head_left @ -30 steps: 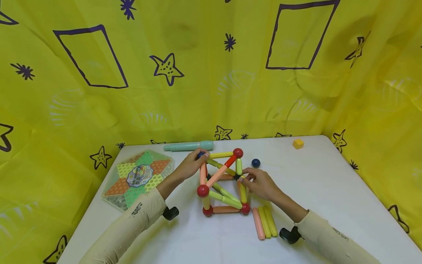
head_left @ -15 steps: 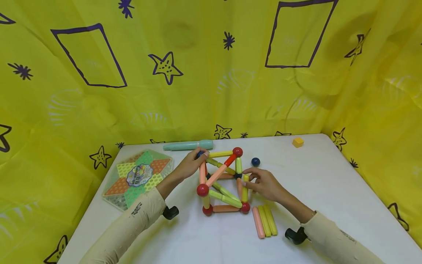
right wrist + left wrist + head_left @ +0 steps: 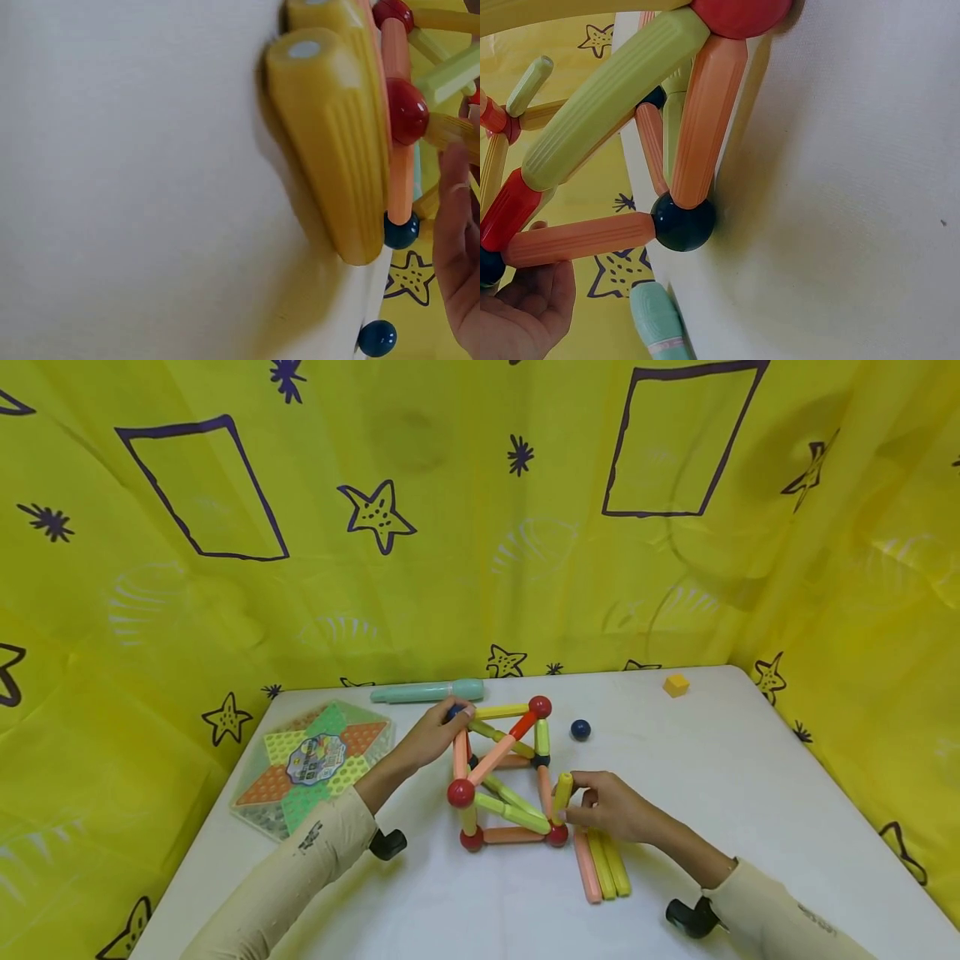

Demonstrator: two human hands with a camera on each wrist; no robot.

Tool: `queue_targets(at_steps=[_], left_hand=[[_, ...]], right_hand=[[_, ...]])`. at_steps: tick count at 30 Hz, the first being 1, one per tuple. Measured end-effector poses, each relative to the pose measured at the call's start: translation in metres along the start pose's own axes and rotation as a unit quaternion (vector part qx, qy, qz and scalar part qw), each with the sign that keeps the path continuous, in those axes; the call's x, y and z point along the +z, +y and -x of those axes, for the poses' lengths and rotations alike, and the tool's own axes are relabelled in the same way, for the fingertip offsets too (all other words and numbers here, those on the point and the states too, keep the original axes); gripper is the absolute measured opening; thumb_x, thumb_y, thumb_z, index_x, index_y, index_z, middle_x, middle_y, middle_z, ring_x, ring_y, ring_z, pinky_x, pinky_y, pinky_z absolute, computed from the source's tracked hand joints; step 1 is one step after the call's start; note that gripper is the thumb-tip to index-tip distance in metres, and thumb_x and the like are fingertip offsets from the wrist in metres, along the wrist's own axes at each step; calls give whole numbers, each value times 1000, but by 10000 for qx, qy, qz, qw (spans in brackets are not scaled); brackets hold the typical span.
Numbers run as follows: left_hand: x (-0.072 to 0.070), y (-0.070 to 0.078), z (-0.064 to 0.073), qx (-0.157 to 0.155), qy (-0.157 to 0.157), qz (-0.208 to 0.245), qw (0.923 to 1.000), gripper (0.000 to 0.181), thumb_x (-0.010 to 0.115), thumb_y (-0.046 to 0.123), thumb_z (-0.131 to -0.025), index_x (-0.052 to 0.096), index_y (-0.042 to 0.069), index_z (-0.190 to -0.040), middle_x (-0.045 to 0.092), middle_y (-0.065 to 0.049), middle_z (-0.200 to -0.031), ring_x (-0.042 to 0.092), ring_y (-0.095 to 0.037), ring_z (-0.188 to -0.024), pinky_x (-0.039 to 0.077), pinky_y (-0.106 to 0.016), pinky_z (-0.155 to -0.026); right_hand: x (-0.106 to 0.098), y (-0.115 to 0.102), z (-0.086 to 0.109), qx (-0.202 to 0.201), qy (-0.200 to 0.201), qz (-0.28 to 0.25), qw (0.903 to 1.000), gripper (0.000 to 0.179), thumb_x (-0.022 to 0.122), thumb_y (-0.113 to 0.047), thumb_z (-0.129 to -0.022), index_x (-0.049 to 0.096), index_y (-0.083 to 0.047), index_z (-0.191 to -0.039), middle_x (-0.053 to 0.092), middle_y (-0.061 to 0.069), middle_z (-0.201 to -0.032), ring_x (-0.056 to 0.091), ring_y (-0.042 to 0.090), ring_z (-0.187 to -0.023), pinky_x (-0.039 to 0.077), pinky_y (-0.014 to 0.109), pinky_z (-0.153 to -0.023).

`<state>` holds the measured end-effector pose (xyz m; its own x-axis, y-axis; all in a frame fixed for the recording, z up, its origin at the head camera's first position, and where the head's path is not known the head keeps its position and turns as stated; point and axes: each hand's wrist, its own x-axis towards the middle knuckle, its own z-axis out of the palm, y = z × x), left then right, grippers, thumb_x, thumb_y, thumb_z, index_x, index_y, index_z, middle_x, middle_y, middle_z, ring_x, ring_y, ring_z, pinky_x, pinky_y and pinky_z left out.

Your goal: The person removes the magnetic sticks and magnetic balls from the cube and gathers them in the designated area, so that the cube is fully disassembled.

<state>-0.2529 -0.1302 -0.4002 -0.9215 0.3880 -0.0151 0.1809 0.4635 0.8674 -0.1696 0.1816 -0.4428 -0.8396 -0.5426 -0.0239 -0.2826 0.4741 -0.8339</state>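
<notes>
A cube-like frame of magnetic rods and balls [image 3: 492, 762] stands mid-table, with a slanted red-and-orange rod across its top. At its back left top corner my left hand [image 3: 429, 742] holds a dark blue ball [image 3: 489, 268], partly covered by the fingers. My right hand [image 3: 617, 807] pinches a yellow magnetic rod [image 3: 562, 793] between thumb and fingers at the front right. That rod leans right, its lower end right at a red ball [image 3: 557, 835], as the right wrist view also shows. Above the red ball, the corner has no top ball.
Two yellow rods [image 3: 609, 870] and a pink rod [image 3: 587, 870] lie in front of my right hand. Behind the frame are a loose blue ball [image 3: 581, 730], a teal marker-like tube [image 3: 427, 692] and a yellow cube [image 3: 676, 685]. A star-patterned hexagonal board [image 3: 315, 764] lies left.
My right hand has moved down and toward me, off the black ball's corner. The yellow rod it pinches has tipped from upright to leaning right. My left hand has stayed put.
</notes>
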Motion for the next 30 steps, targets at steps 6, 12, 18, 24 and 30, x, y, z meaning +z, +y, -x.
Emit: queue_targets(at_steps=[6,12,18,24,30], left_hand=[[-1,3,-1,-120,-78,-66,9999,40,43,31,-109,52,2,-135,60,-17,-117,54,-21,-94,44,-32,-79],[-4,33,16,-45,-111,-62,9999,36,43,25,-109,53,-1,-132,60,-18,-114,54,-21,-93,43,-30,-78],[-5,43,23,5,-85,-42,10000,35,43,23,-109,53,-2,-131,59,-19,-112,53,-21,-92,43,-30,-77],[-2,19,8,-50,-79,-56,9999,38,42,26,-109,53,-1,-133,59,-19,-113,52,-21,-91,42,-31,-77],[1,2,0,-10,9,9,10000,41,43,33,-109,53,3,-135,59,-16,-115,53,-20,-92,43,-33,-78]], right_hand=[[4,2,4,-338,-352,341,9982,9,71,-18,-94,67,-14,-102,65,-5,-85,50,4,-63,41,19,-54],[3,-1,3,-368,-402,483,9973,7,68,-17,-96,65,-14,-102,63,-6,-82,47,3,-61,38,18,-53],[7,-4,4,-182,-242,686,9972,11,66,-14,-96,60,-12,-106,51,-7,-70,43,3,-55,32,18,-50],[9,-5,5,-33,-101,772,9970,12,61,-11,-98,57,-9,-109,46,-7,-64,41,2,-51,32,17,-47],[0,-5,6,-24,17,329,9995,17,64,-18,-99,56,-7,-109,56,1,-77,50,6,-62,43,21,-55]])
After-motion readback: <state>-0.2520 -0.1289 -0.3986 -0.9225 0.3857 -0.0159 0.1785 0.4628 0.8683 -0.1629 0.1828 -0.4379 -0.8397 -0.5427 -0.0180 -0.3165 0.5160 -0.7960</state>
